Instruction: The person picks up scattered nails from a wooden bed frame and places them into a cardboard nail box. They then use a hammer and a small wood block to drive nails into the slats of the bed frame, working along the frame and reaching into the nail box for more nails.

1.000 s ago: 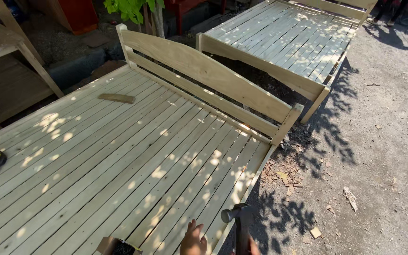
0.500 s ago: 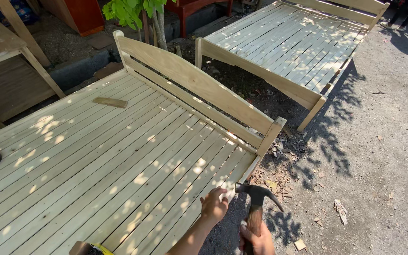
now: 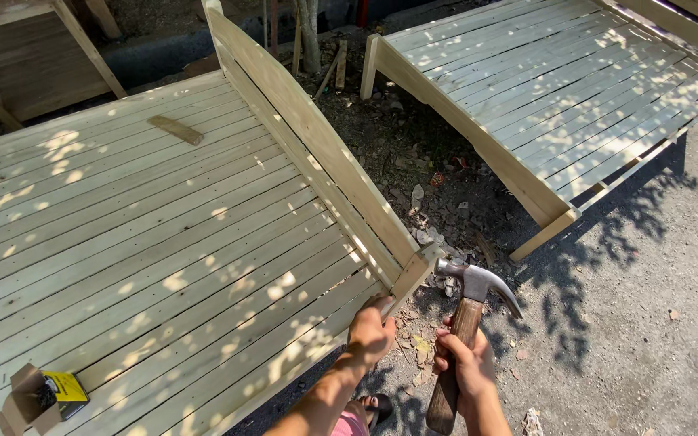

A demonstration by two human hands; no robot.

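The hammer (image 3: 468, 323) is in my right hand (image 3: 466, 365), which is wrapped tight around the wooden handle about halfway down, so the steel head sits up at the near right corner of the slatted wooden bed (image 3: 163, 266), its face turned toward the corner post (image 3: 411, 278). My left hand (image 3: 371, 331) is closed over the edge of that same corner, fingers curled on the end of the slats just below the post, which steadies the frame right where the hammer head is. The two hands are apart, one on wood, one on the tool.

The headboard rail (image 3: 309, 137) runs along the bed's right edge from this corner to the far one. A small loose offcut of wood (image 3: 175, 130) lies on the slats near the far edge. At the near left corner sits an open cardboard box (image 3: 30, 400) with a yellow label, within reach but out of the way. A second slatted bed (image 3: 559, 89) stands beyond, across a strip of bare ground.
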